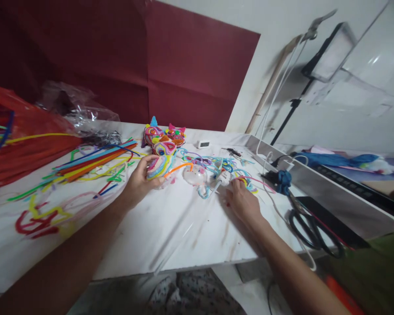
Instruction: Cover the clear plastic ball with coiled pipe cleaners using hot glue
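My left hand (142, 177) is closed around the edge of a rounded piece covered in coiled pipe cleaners (160, 167) in pink, yellow and blue. An orange pipe cleaner (179, 168) sticks out from that piece to the right. On the right, my right hand (244, 201) rests low over the table with its fingers drawn together; what is between them is hidden. Just left of those fingers lies a white tool like a glue gun (223, 177), with a long clear stick (175, 245) reaching toward the front edge. A pale oval piece (194, 175) lies between my hands.
Finished colourful pipe-cleaner heads (164, 138) stand at the back near a small white display (202, 144). Loose pipe cleaners (95, 162) spread on the left beside a red bag (26, 135). Black-handled scissors (315, 232) and cables lie right. A lamp (331, 52) stands behind.
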A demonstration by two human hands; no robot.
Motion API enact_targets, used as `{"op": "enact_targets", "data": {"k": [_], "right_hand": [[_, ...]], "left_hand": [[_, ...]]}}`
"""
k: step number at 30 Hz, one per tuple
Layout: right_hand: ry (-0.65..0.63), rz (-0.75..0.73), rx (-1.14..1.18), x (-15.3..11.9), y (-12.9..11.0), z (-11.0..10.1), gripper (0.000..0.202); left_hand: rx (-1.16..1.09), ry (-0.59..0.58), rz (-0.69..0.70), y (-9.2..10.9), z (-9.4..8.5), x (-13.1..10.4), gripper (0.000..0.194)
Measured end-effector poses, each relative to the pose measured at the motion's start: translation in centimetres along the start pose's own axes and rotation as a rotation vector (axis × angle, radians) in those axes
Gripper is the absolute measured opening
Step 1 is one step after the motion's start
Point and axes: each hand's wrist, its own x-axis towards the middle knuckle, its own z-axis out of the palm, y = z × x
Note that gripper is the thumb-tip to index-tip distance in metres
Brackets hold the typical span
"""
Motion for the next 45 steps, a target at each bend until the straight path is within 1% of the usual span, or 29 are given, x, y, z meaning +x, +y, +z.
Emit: {"op": "enact_targets", "data": {"k": [5,8,10,12,14,15,17,19,21,22,24,28,32,36,41,45], "right_hand": [[0.048,-0.11,-0.051,-1.0,-0.4,-0.2,0.023],[0.061,-0.174,-0.069,-1.3,-0.4,-0.8,0.022],[0.103,-0.252,-0.037,-1.4,-0.9,-1.4,0.022],[0.211,-0.415,0.121,-1.4,-2.0,-2.4,0.024],[0.303,-0.6,0.372,-1.4,-3.5,-3.5,0.032],[0.298,-0.659,0.481,-1.2,-4.4,-4.0,0.035],[0.223,-0.714,0.623,-0.6,-6.0,-4.9,0.037],[0.123,-0.705,0.698,0.2,-7.0,-5.6,0.033],[0.031,-0.68,0.733,1.1,-7.5,-5.9,0.023],[-0.002,-0.677,0.744,1.5,-7.6,-6.0,0.02],[-0.036,-0.694,0.764,2.2,-7.5,-6.1,0.02],[0.02,-0.736,0.829,2.8,-7.4,-6.1,0.02],[0.059,-0.746,0.875,3.1,-7.8,-5.9,0.02],[0.057,-0.728,0.89,3.4,-8.1,-5.3,0.019],[0.044,-0.719,0.926,3.7,-8.1,-4.6,0.017],[0.029,-0.713,0.938,3.8,-8.1,-4.6,0.018]], "left_hand": [[-0.012,-0.036,-0.038,0.3,0.2,-0.3,0.077],[-0.015,-0.044,-0.011,0.2,0.4,-0.5,0.076],[-0.002,-0.043,0.011,0.1,0.5,-0.6,0.074],[0.018,-0.042,0.026,0.1,0.6,-0.8,0.072],[0.031,-0.056,0.025,0.1,0.8,-1.0,0.072],[0.036,-0.064,0.021,0.1,0.8,-1.1,0.073],[0.044,-0.077,0.013,0.0,1.0,-1.1,0.077],[0.053,-0.088,0.009,0.0,1.0,-1.1,0.081],[0.068,-0.1,-0.003,0.0,1.1,-1.1,0.082],[0.077,-0.101,-0.011,0.0,1.1,-1.1,0.08],[0.096,-0.088,-0.026,0.1,1.2,-1.1,0.075],[0.116,-0.106,-0.048,0.5,1.4,-1.3,0.073],[0.111,-0.118,-0.049,0.7,1.5,-1.3,0.072],[0.089,-0.124,-0.04,0.3,1.6,-1.3,0.071],[0.054,-0.131,-0.025,-0.6,1.6,-1.4,0.076],[0.073,-0.152,0.002,0.0,1.5,-1.5,0.077]]}}
